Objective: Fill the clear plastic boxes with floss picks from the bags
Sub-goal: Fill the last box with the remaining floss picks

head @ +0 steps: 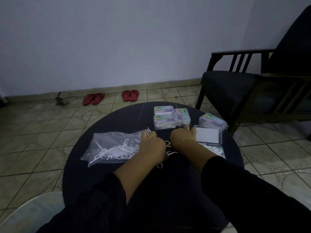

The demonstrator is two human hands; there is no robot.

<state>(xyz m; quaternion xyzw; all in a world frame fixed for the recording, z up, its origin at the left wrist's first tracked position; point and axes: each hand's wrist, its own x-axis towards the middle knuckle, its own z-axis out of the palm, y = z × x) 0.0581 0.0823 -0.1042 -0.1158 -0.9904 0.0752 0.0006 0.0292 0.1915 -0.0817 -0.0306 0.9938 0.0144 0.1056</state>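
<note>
While the open box (212, 149) waited by the right wrist, left hand (152, 143) pinched floss picks (148, 131) at the bag (111, 145) mouth; right hand (182, 136) lay knuckles-up, grip not discernible; filled boxes (164, 119) parked behind, probably out of the way.

On the round table (104, 125), the bag of floss picks (114, 147) lies left. Three closed boxes (170, 118) cluster at the far middle, a fourth box (212, 122) to their right. The open box (212, 145) sits nearer, at the right edge. An armchair (252, 88) stands behind, right.
</note>
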